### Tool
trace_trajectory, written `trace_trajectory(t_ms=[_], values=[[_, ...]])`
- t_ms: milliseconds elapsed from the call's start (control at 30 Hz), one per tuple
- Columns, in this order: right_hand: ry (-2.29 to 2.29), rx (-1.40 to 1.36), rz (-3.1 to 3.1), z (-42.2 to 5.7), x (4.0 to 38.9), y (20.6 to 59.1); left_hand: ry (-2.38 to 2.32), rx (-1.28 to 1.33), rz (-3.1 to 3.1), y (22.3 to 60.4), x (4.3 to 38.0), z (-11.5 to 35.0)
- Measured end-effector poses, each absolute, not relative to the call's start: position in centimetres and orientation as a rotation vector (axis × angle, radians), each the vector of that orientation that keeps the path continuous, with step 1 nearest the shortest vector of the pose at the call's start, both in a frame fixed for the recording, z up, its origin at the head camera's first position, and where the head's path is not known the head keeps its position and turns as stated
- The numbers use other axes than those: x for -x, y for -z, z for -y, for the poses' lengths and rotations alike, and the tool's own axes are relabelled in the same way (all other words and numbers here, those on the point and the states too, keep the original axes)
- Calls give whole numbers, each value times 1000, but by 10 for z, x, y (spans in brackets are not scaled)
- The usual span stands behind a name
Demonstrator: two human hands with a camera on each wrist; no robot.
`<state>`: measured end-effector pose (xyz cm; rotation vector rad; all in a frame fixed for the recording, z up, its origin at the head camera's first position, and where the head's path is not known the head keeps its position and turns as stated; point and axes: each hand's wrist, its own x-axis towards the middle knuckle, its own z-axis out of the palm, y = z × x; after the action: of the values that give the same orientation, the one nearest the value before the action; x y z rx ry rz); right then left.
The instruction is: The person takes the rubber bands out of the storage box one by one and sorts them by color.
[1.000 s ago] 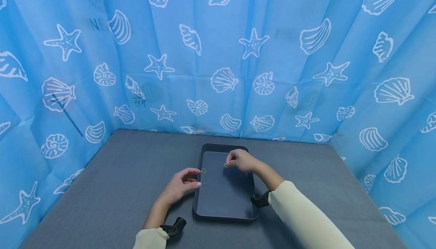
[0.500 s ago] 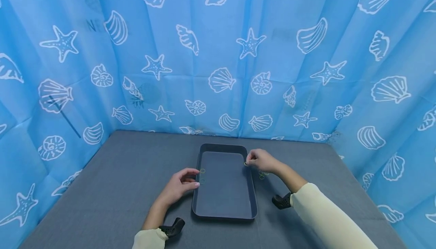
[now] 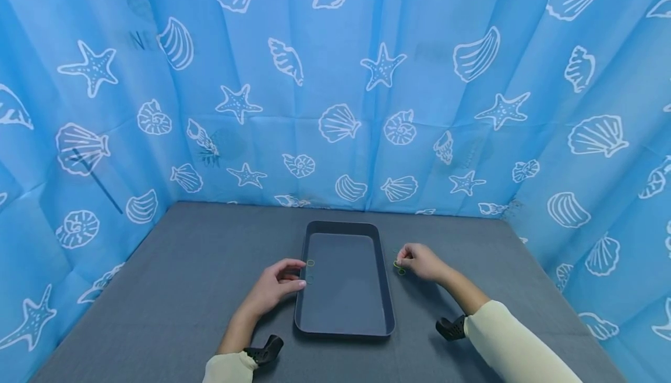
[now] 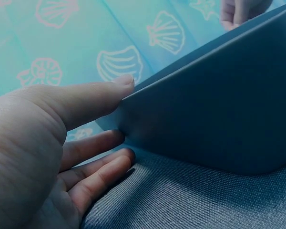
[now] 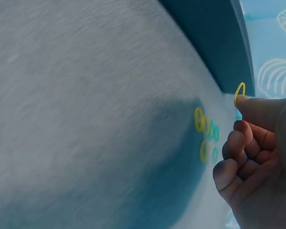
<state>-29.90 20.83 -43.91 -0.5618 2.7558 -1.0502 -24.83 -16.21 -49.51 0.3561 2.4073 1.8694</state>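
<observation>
Two bare hands are at a dark rectangular tray [image 3: 346, 304], which lies flat on the grey-covered desk [image 3: 220, 243] with one short side toward the person. At the tray's left long side, the left hand [image 3: 275, 287] rests with its fingers spread and only loosely bent; its thumb touches the rim and it grips nothing. Just beyond the right long side, the right hand [image 3: 420, 262] has its thumb and forefinger closed in a pinch on a thin yellow ring [image 5: 237, 94], while the other fingers curl in toward the palm.

Below that pinch, several small rings lie close together on the desk: yellow rings [image 5: 196, 119] and green rings [image 5: 217, 133], near the tray's outer wall. Their exact count is hard to tell, as they blur and overlap. Inside the tray, one yellow hoop [image 3: 310, 265] and one faint green hoop [image 3: 310, 280] lie apart from each other along the left wall, near the left hand's fingertips.

Each wrist carries a black device [image 3: 266, 350] at the end of a cream sleeve [image 3: 230, 367]. Around the desk hangs a blue curtain [image 3: 293, 98] printed with white shells and starfish.
</observation>
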Motion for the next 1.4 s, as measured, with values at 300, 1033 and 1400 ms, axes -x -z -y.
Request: trace_trajectory(t_ms=[300, 1033, 1400], values=[[1036, 476, -2807, -225, 288, 455, -1859, -351, -2424, 495, 248, 162], [800, 411, -3009, -228, 289, 467, -1861, -324, -2434, 495, 247, 160], [1071, 333, -2992, -234, 292, 477, -1870, -321, -2422, 494, 247, 161]])
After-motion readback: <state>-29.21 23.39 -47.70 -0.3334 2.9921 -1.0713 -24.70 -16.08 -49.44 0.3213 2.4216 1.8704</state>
